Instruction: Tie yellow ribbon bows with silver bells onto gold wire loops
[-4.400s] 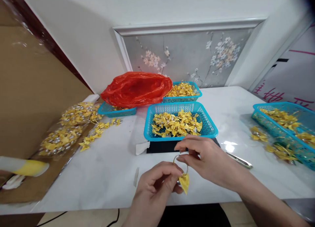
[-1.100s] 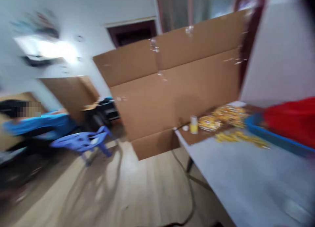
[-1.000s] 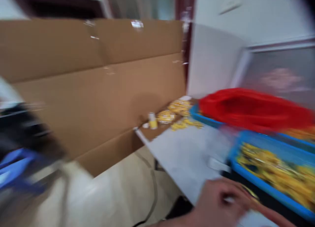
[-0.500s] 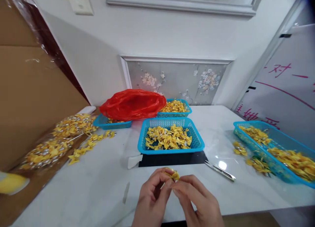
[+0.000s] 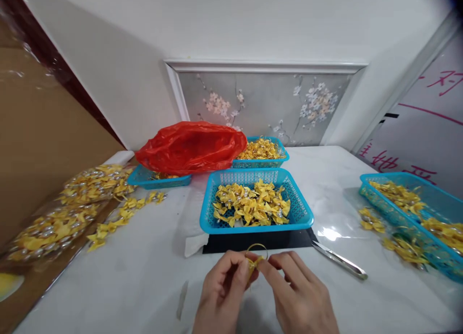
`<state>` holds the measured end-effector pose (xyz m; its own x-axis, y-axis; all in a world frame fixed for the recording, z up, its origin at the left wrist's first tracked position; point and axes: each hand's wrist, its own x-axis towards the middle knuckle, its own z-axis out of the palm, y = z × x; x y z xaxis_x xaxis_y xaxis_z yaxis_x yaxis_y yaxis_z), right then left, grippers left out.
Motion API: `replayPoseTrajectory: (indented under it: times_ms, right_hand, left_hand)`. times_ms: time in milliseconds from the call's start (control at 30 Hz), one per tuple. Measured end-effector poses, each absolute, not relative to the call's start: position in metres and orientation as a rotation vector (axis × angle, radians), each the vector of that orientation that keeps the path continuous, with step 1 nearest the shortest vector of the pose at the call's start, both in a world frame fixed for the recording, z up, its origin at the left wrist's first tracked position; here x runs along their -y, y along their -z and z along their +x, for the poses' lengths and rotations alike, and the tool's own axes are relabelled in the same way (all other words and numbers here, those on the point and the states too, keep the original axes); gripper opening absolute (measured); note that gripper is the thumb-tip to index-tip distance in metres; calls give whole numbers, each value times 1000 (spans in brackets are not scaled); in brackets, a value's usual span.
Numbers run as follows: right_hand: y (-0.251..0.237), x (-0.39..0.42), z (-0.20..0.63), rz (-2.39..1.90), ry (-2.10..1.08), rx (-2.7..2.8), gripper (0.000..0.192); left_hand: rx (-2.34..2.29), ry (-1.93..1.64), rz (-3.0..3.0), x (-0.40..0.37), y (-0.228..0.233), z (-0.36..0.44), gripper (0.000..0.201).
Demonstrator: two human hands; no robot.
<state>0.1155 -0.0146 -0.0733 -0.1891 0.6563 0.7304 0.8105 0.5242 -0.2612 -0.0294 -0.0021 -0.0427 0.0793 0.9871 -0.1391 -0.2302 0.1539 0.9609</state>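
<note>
Yellow bow (image 5: 254, 263) with a thin gold wire ring (image 5: 257, 248) standing up from it is pinched between both hands, low over the near edge of the white tabletop (image 5: 144, 257). Left hand (image 5: 221, 295) closes thumb and forefinger on the bow from the left; right hand (image 5: 300, 295) grips it from the right, fingertips meeting. Just beyond them a blue basket (image 5: 302, 217) of more yellow bows sits on a black mat (image 5: 289, 240), with metal tweezers (image 5: 340, 260) lying to its right. Farther back a red plastic bag (image 5: 191, 146) rests over another basket, and loose bows (image 5: 123, 215) lie scattered at left.
</note>
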Motion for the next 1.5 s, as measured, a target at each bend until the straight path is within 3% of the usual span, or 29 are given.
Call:
replayPoseTrajectory:
  times_ms: [433, 633, 867, 1167, 1500]
  right_hand:
    - [78, 6, 120, -1204, -3, 1926, 25]
    - [78, 7, 119, -1235, 58, 1908, 23]
    - [59, 2, 119, -1196, 184, 1956, 43]
    - [67, 2, 120, -1124, -6, 1912, 31]
    - [68, 4, 121, -1189, 119, 1948, 33]
  left_hand:
    - [-1087, -1018, 1014, -13, 53, -31, 34]
    - [-1088, -1032, 1052, -10, 53, -31, 33]
    - [-1106, -1032, 1063, -11, 51, -32, 34]
    - [-1112, -1009, 1028, -11, 47, -27, 39]
    - [-1171, -1090, 1128, -6, 54, -28, 31]
